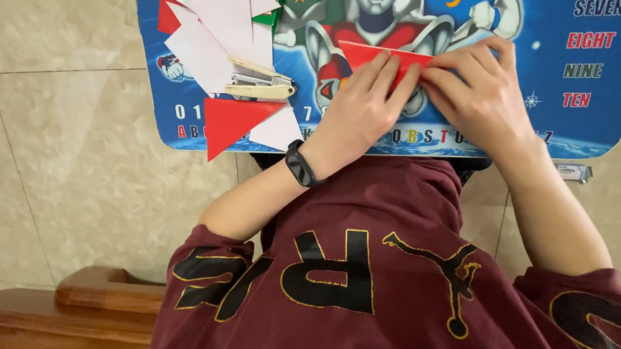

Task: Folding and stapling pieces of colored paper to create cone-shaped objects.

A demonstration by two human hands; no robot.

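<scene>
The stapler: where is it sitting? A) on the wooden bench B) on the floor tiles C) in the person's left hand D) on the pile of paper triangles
D: the cream stapler lies on the paper triangles on the blue board, away from both hands, which press on a red paper.

A red paper piece (384,58) lies on a blue lap table (609,113) printed with a cartoon figure, beside pale pink triangles (216,14), a red triangle (230,121), a cream stapler (260,84), above a maroon shirt (390,298) with black gold-edged print, beige marbled floor tiles (38,130).
</scene>
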